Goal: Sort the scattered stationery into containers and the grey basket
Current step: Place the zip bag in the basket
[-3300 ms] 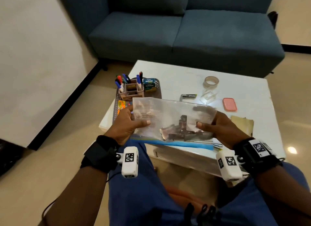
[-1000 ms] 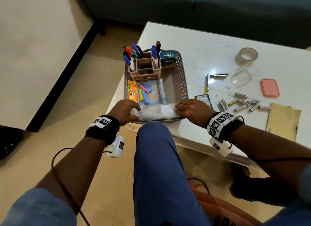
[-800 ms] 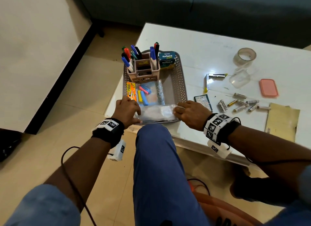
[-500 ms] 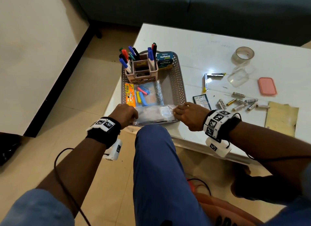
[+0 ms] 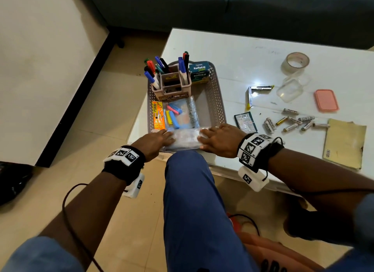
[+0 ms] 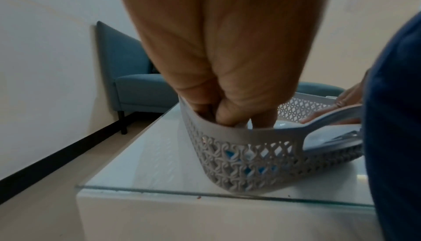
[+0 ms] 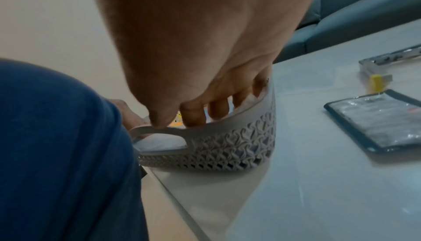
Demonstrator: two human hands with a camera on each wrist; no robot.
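The grey basket (image 5: pixel 219 101) stands at the white table's near left corner. A folded clear plastic bag (image 5: pixel 186 138) lies across its near end. My left hand (image 5: pixel 155 139) presses on the bag's left end with straight fingers, and my right hand (image 5: pixel 216 138) presses on its right end the same way. In the left wrist view the left hand (image 6: pixel 227 115) reaches down inside the basket (image 6: pixel 250 158) wall. The right wrist view shows my right hand (image 7: pixel 205 113) over the basket (image 7: pixel 232 147) rim, with the bag (image 7: pixel 159 143) showing through the handle slot.
The basket also holds a pen holder (image 5: pixel 172 87), a green box (image 5: pixel 199 72) and a zip bag of coloured pieces (image 5: pixel 178 115). On the table lie several batteries (image 5: pixel 291 121), a dark sachet (image 5: pixel 245 122), a tape roll (image 5: pixel 297 62), a clear container (image 5: pixel 290 89), its pink lid (image 5: pixel 326 100) and a brown envelope (image 5: pixel 344 143).
The bag, held up in front of me earlier, now lies folded in the basket's near end. Over the last second both hands flattened onto it.
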